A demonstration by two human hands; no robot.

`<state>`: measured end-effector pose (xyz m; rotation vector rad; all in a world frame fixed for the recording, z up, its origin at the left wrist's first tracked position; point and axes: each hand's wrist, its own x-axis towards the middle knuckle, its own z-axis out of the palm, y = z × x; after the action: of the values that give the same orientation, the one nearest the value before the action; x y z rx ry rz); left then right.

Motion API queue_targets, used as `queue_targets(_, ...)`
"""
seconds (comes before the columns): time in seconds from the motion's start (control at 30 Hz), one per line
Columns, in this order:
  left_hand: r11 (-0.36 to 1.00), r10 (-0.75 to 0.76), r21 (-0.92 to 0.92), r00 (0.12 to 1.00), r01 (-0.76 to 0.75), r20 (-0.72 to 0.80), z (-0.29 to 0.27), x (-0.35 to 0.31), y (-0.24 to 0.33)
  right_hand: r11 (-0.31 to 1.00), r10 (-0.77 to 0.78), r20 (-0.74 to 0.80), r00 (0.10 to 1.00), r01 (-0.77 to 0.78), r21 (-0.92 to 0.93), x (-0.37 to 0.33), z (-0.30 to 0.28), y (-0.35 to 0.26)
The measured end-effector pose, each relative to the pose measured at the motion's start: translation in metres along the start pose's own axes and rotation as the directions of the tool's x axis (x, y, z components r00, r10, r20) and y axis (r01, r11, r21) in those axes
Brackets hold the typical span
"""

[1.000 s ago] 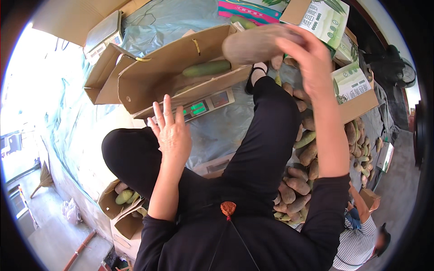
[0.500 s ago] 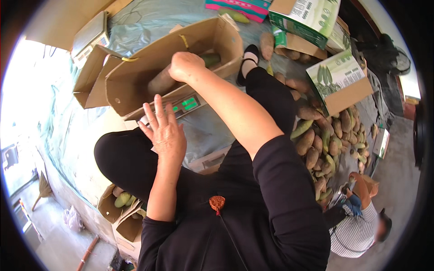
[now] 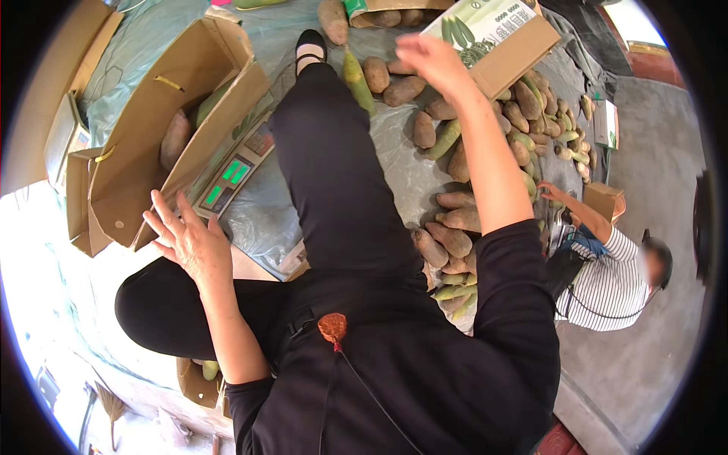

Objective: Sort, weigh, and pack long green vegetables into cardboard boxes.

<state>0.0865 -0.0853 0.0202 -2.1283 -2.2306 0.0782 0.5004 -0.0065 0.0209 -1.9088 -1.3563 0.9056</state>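
Note:
My left hand (image 3: 196, 246) has its fingers spread and holds nothing, just by the near edge of a long open cardboard box (image 3: 125, 163). In that box lie a brown elongated gourd (image 3: 176, 139) and a green one (image 3: 212, 105). The box rests on a digital scale (image 3: 235, 171) with a lit green display. My right hand (image 3: 434, 62) is stretched out to the right, empty, its fingers loosely bent and apart. It hovers above the brown gourds (image 3: 403, 91) and next to a green and white printed carton (image 3: 516, 47).
A heap of brown and green gourds (image 3: 531, 114) spreads over the sheet (image 3: 258, 235) on the right. At far right, a person in a striped shirt (image 3: 607, 296) works beside a small brown carton (image 3: 604, 201). A broom (image 3: 110, 402) stands at lower left.
My right hand has left the inside of the long box and swung right over the gourds. The view has turned right. My left hand stays spread by the box.

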Motion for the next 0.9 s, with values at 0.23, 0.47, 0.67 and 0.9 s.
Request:
queue_targets(0.23, 0.998, -0.017, 0.056, 1.000, 0.017, -0.006, 0.000, -0.005, -0.001, 0.692, 0.692, 0.006, 0.722, -0.665, 0.281, -0.080, 0.039, 0.205)
queue_targets(0.47, 0.993, -0.004, 0.119, 1.000, 0.004, 0.000, 0.004, -0.002, 0.006, 0.668, 0.682, -0.272, 0.679, -0.730, -0.146, -0.103, 0.056, 0.302)
queue_targets(0.67, 0.995, 0.012, 0.099, 1.000, -0.010, -0.016, 0.012, 0.002, 0.011, 0.560, 0.660, -0.410, 0.629, -0.776, -0.290, -0.080, 0.059, 0.298)
queue_targets(0.9, 0.995, -0.064, 0.079, 0.996, 0.060, 0.060, 0.001, 0.002, 0.010, 0.405, 0.692, -0.379, 0.615, -0.765, -0.501, -0.055, 0.080, 0.275)
